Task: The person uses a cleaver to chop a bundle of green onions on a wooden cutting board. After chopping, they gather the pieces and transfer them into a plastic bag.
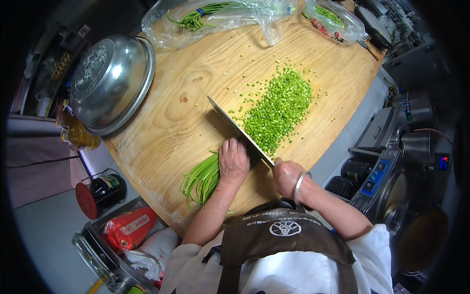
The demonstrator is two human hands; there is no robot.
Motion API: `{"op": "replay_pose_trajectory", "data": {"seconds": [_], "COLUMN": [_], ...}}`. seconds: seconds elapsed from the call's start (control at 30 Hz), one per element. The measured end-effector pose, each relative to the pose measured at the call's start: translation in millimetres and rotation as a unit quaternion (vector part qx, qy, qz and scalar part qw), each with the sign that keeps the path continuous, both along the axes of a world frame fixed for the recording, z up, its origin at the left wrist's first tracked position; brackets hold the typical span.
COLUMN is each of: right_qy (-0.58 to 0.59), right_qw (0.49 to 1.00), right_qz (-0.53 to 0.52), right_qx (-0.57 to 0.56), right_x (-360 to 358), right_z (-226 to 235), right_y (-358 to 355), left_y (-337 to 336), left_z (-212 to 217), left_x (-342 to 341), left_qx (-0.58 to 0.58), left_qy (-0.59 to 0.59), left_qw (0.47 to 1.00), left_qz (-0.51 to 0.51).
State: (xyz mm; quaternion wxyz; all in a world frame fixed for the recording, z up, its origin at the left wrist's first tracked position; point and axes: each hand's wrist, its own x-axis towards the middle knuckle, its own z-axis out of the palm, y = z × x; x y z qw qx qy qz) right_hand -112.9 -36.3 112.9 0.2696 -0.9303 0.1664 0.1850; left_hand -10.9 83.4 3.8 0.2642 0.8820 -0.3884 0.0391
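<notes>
On my feed I see the right hand (288, 179) with its grip clamped on the handle of a cleaver (240, 131), the left hand (233, 160) curled down onto green stalks (201, 179) beside the blade, chopped green pieces (280, 111) heaped beyond on the wooden table (178, 120), and a clear plastic bag (272, 25) at its far edge.

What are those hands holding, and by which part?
The right hand grips the knife by its handle; the left hand holds the green stalks at their knife-side end.
</notes>
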Motion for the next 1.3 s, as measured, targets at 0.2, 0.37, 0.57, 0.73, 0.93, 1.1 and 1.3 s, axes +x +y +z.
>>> {"op": "replay_pose_trajectory", "data": {"seconds": [0.2,0.37,0.57,0.73,0.93,1.1,1.3], "right_qy": [-0.095,-0.032,0.071,-0.08,-0.045,0.024,-0.078], "right_qw": [0.995,0.999,0.997,0.997,0.999,1.0,0.997], "right_qz": [-0.019,0.006,-0.011,-0.006,-0.002,0.012,-0.007], "right_qx": [0.033,0.003,0.002,0.016,-0.001,-0.015,0.012], "right_x": [0.5,-10.4,1.8,5.8,-8.4,-6.1,3.1], "right_z": [-14.3,20.2,10.7,-26.0,19.3,18.1,-26.8], "right_y": [-6.5,1.8,5.3,-6.3,5.9,8.7,0.7], "left_y": [1.0,1.0,1.2,1.0,2.1,3.3,3.3], "left_z": [-6.4,-4.6,-5.7,-0.6,-4.8,-15.5,0.5], "left_x": [-0.1,2.7,1.2,0.5,1.6,2.4,0.7], "left_qx": [-0.06,-0.073,-0.031,-0.037,-0.092,-0.067,-0.047], "left_qy": [-0.016,0.006,0.017,0.005,0.02,0.016,0.022], "left_qw": [0.998,0.997,0.999,0.999,0.995,0.998,0.999], "left_qz": [0.0,0.003,0.003,-0.004,0.015,-0.002,-0.001]}}
